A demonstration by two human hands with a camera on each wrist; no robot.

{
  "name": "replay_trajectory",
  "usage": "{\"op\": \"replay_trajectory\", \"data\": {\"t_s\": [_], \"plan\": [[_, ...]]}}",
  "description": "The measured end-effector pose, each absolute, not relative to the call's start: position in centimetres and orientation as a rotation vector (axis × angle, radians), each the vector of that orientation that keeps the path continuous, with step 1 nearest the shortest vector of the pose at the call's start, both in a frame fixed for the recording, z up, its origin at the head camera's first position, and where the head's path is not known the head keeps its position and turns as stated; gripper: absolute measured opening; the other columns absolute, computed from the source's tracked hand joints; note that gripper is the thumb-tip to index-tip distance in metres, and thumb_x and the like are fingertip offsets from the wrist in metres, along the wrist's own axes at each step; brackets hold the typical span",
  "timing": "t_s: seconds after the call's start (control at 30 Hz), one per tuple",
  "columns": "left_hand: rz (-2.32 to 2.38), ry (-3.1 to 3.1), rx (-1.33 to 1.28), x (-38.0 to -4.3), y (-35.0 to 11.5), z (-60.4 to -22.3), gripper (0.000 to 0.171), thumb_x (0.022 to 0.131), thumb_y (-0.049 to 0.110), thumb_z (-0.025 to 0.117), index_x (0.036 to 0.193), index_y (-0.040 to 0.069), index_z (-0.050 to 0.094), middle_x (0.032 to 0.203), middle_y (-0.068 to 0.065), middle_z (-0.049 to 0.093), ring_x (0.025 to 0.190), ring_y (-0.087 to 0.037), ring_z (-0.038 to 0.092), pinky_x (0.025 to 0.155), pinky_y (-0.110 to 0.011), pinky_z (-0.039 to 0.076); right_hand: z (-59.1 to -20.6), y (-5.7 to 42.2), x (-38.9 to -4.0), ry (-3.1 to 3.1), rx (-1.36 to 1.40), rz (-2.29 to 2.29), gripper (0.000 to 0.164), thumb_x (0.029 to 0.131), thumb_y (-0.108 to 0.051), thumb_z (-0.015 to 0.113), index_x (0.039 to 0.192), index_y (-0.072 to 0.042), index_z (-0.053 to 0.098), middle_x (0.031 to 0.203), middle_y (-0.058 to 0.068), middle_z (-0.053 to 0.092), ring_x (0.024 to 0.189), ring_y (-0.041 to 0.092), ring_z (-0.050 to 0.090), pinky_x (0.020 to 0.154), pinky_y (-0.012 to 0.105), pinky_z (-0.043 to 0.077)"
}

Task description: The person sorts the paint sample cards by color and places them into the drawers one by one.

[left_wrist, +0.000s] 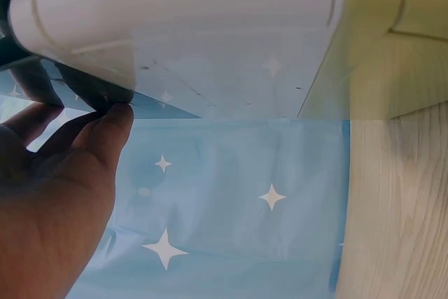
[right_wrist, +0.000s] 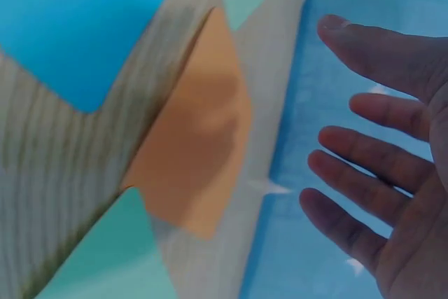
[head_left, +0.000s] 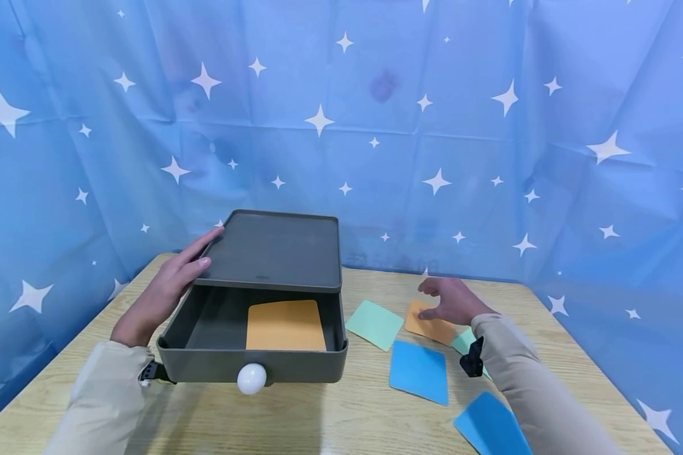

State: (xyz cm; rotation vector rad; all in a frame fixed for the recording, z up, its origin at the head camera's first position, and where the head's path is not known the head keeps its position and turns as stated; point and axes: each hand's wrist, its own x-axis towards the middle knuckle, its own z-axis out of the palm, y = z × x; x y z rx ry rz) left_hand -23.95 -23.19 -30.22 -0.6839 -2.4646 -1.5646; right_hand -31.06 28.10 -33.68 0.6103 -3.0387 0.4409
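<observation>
A dark grey box (head_left: pixel 279 246) stands left of centre on the table, its drawer (head_left: pixel 205 364) pulled out toward me. A white round knob (head_left: pixel 252 378) is on the drawer's front. Inside the drawer lies an orange card (head_left: pixel 287 325). My left hand (head_left: pixel 167 287) rests against the left side of the box, fingers stretched along the top's edge and thumb at its front corner. Over a second orange card (head_left: pixel 417 321) on the table hovers my right hand (head_left: pixel 455 302). In the right wrist view that hand (right_wrist: pixel 392 159) has spread fingers and holds nothing.
Around the orange card lie a green card (head_left: pixel 375 325), another green card (head_left: pixel 463 342) partly behind the right wrist, a blue card (head_left: pixel 418 373) and a nearer blue card (head_left: pixel 492 423) partly covered by the sleeve. A star-patterned blue curtain (head_left: pixel 375 158) hangs behind the wooden table (head_left: pixel 375 423).
</observation>
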Motion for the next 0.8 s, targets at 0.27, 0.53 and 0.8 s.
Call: {"op": "replay_trajectory", "data": {"t_s": [0.27,0.53,0.8], "plan": [[-1.566,-2.460,-0.689,-23.9,-23.2,-30.1,0.055,0.109,0.031,0.035,0.162,0.030,0.020,0.171,-0.006,0.012,0.148,-0.041,0.027,0.094,-0.011,0.039,-35.0,29.0,-31.1,-3.131,0.569,0.444,0.066,0.082,-0.026,0.084,0.135,0.001,0.057,0.135,0.028,0.059,0.124,0.048,0.056,0.096,0.056,0.051],[-1.584,-2.457,-0.684,-23.9,-23.1,-30.3,0.055,0.109,0.031,0.035,0.162,0.030,0.019,0.171,-0.005,0.011,0.151,-0.041,0.022,0.111,-0.037,0.041,-36.3,29.5,-31.4,-3.225,0.492,0.381,0.075,0.079,-0.028,0.085,0.139,0.005,0.053,0.138,0.029,0.057,0.127,0.049,0.053,0.100,0.057,0.048],[-1.603,-2.453,-0.667,-23.8,-23.0,-30.2,0.056,0.109,0.031,0.036,0.162,0.029,0.018,0.171,-0.005,0.008,0.153,-0.044,0.016,0.112,-0.075,0.022,-36.6,29.5,-31.6,-3.267,0.483,0.387,0.084,0.076,-0.030,0.088,0.143,0.003,0.048,0.140,0.032,0.054,0.128,0.050,0.052,0.098,0.057,0.049]]}}
